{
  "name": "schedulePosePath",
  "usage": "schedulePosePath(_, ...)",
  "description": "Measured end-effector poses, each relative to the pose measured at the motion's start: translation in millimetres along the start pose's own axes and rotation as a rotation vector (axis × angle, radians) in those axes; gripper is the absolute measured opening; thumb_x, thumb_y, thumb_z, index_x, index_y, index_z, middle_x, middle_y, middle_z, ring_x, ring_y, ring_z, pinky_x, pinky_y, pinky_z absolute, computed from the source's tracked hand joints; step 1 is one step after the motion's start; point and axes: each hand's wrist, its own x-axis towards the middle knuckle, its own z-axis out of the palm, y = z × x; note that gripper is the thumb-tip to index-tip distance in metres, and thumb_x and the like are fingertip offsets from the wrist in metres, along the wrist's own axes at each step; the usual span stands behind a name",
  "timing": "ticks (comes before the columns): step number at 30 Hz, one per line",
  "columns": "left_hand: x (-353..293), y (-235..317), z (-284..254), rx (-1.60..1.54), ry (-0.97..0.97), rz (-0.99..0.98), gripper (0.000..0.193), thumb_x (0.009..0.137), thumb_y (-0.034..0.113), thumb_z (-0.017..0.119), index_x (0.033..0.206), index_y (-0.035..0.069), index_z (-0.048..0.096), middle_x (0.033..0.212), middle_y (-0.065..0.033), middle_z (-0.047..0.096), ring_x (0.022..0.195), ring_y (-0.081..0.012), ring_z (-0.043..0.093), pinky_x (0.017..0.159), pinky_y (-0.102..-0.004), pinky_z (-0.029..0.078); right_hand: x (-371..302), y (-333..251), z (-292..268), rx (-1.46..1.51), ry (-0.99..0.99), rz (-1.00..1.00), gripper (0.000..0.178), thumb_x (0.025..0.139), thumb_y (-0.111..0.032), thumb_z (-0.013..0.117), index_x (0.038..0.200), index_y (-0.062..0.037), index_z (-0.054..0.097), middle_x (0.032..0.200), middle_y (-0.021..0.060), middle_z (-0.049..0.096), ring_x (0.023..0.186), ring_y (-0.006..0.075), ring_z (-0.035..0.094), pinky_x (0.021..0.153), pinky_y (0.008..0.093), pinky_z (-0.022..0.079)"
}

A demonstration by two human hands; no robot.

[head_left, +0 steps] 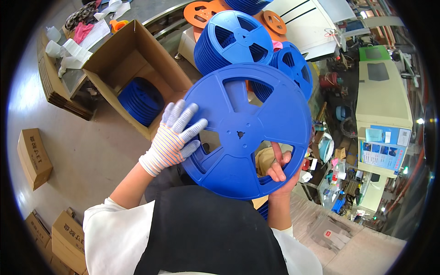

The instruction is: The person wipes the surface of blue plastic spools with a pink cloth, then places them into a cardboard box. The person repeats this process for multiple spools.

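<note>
A large blue plastic reel (245, 103) with cut-out windows is held up in front of my chest. My right hand (280, 172), bare, grips its lower right rim, with fingers showing through a window. My left hand (172, 135) wears a white striped glove and rests on the reel's left side, its fingers spread over the face. Just beyond the reel stands a stack of similar blue reels (236, 36), with another blue stack (293, 66) to its right. An open cardboard box (158, 59) on the left holds several blue reels (141, 101).
Orange reels (201, 13) lie at the back beside the blue stacks. Flattened cardboard (59, 98) and a cluttered table are at far left. Closed cartons (34, 158) stand on the left floor. A pale machine (382, 91) and a crowded workbench (327, 188) are on the right.
</note>
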Motion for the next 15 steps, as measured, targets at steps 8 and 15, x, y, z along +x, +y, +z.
schedulePosePath(8,-8.6,20.1,21.7,-1.016,0.222,-0.699,0.104,0.082,0.011,0.072,0.160,0.016,0.004,0.155,-0.0222,0.032,0.143,-0.0327,0.031,0.116,-0.0399,0.028,-5.2,1.5,-9.0,0.025,-0.131,-0.047,0.064,0.100,-0.059,0.043,0.113,0.0019,0.059,0.158,0.0274,0.025,0.054,0.0167,0.055,0.053,0.0306,0.043)
schedulePosePath(15,-1.8,36.6,18.7,-1.303,0.371,-0.941,0.080,0.081,-0.005,0.062,0.153,0.013,0.030,0.134,-0.0117,0.052,0.117,-0.0227,0.056,0.104,-0.0326,0.044,-4.3,0.2,2.8,-0.391,0.145,-0.165,0.079,0.093,-0.072,0.041,0.124,-0.0013,0.058,0.142,0.0200,0.050,0.078,0.0285,0.068,0.066,0.0346,0.056)
